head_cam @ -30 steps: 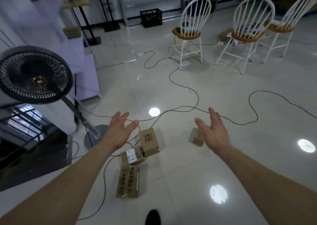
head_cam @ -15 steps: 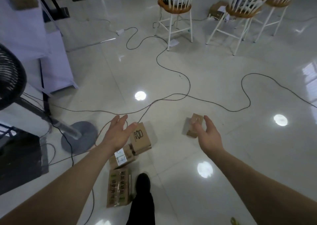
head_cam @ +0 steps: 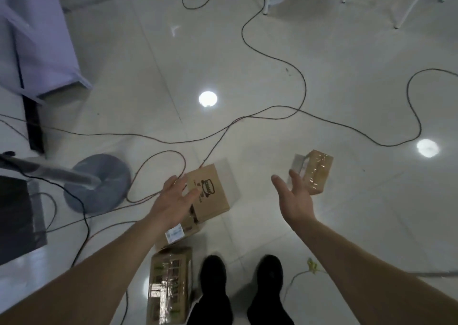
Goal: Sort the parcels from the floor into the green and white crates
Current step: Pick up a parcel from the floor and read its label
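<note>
We log both grips spread, empty. On the floor (head_cam: 272,64), printed parcel (head_cam: 210,196) lies just right of left grip (head_cam: 173,204); taped parcel (head_cam: 316,173), long axis away from us, just beyond right grip (head_cam: 295,200).

The one camera sits on my head and looks steeply down and forward over the floor (head_cam: 272,77). My shoes (head_cam: 213,272) meet the bottom edge, chair legs (head_cam: 406,5) the top; my left hand (head_cam: 173,200) and right hand (head_cam: 295,200) reach out mid-frame, close below the lens.
</note>
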Available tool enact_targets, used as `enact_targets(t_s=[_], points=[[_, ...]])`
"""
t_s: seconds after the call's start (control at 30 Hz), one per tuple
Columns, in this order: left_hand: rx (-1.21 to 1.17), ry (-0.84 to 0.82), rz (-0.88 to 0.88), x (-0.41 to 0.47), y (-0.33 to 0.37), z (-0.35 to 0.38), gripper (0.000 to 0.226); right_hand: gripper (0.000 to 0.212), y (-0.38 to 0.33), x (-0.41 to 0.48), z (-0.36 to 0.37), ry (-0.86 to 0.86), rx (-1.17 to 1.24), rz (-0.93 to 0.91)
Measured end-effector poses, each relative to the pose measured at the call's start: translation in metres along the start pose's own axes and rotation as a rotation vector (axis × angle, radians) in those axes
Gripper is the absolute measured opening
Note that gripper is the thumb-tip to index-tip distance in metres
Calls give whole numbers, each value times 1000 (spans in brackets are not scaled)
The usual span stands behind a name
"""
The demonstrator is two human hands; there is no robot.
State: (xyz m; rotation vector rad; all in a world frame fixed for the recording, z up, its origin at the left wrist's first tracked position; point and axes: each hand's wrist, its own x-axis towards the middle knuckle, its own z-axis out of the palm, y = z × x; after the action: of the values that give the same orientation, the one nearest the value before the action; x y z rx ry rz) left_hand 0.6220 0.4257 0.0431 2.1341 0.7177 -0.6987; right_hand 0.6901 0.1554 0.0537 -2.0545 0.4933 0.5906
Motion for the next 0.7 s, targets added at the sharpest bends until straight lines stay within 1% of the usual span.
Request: enact_targets(t_s=[0.13,0.27,0.4,0.47,0.5,0.6,0.67,0.7], points=[[-17,-22,-89,64,-43,55,70,75,43,73,54,-9,-27,2],[-58,-32,-135,121,-83,101,66,80,87,134,105,-37,-36,25],[-145,-6,-156,173,-122,136,66,83,123,178,155,-88,-37,54],[-197,15,-174,194,-135,146,72,83,136,192,177,-120,-35,41],[-240,22,-174,203,-141,151,70,83,142,198,188,-134,-44,30],[-421,47,-179,224,-149,164,56,84,158,215,221,-166,-69,8],[-544,106,-212,234,-149,174,52,83,165,223,240,-216,-42,38],[-570,145,-212,237,-146,179,45,81,168,225,248,-261,-13,77]])
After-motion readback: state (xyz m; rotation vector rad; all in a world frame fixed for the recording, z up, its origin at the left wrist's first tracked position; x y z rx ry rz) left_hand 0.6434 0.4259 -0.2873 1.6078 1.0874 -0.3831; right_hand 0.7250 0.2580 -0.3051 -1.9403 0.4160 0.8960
